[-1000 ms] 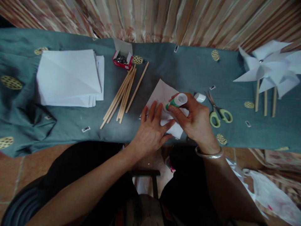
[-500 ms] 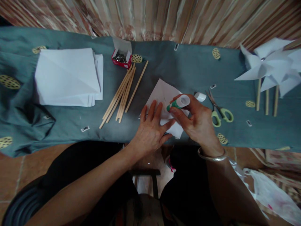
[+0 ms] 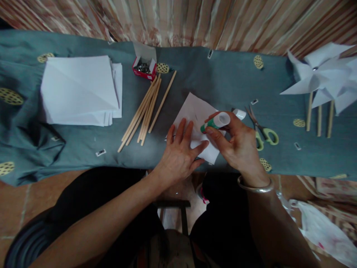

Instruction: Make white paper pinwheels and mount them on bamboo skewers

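My right hand [image 3: 237, 145] grips a white and green glue stick [image 3: 216, 122], its green end pointing down at a white paper square [image 3: 193, 111] on the grey-green cloth [image 3: 223, 78]. My left hand [image 3: 180, 154] lies flat on the near part of that paper, fingers spread, holding it down. The glue stick's white cap [image 3: 239, 114] lies on the cloth just beyond my right hand.
Green-handled scissors [image 3: 263, 132] lie right of my right hand. Several wooden sticks [image 3: 146, 109] and a red box of pins [image 3: 144, 69] sit to the left, with a stack of white paper [image 3: 79, 91] beyond. Finished paper pinwheels [image 3: 320, 78] lie at far right.
My right hand with the glue stick has drifted slightly to the right. My left hand has stayed flat on the paper.
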A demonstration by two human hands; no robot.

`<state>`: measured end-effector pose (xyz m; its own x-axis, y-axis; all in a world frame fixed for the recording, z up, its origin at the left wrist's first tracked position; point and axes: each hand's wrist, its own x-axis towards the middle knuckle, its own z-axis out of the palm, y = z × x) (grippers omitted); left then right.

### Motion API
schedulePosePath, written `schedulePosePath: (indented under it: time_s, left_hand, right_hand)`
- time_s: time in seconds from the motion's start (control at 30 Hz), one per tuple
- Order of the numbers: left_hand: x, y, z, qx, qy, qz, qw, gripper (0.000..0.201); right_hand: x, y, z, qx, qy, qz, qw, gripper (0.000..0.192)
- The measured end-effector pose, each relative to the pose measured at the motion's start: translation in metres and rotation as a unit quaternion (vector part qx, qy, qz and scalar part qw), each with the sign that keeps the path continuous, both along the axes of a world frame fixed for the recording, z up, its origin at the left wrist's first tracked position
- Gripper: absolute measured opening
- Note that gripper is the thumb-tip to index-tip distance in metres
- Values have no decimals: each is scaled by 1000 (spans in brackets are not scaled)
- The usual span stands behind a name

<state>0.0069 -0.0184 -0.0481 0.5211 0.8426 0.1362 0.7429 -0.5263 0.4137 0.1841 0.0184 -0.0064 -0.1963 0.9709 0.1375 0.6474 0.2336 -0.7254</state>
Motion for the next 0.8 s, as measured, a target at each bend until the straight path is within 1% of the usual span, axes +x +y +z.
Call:
schedulePosePath:
  time_s: [0.43,0.8]
  left_hand:
    - [0,0,1,-6,-4,0,1000,52]
    - [-1,0,2,-7,-1,-2,1000,54]
  right_hand:
    - [3,2,0,15,-17,-7,1000,23]
    - [4,4,-4,26,5,-7,1000,24]
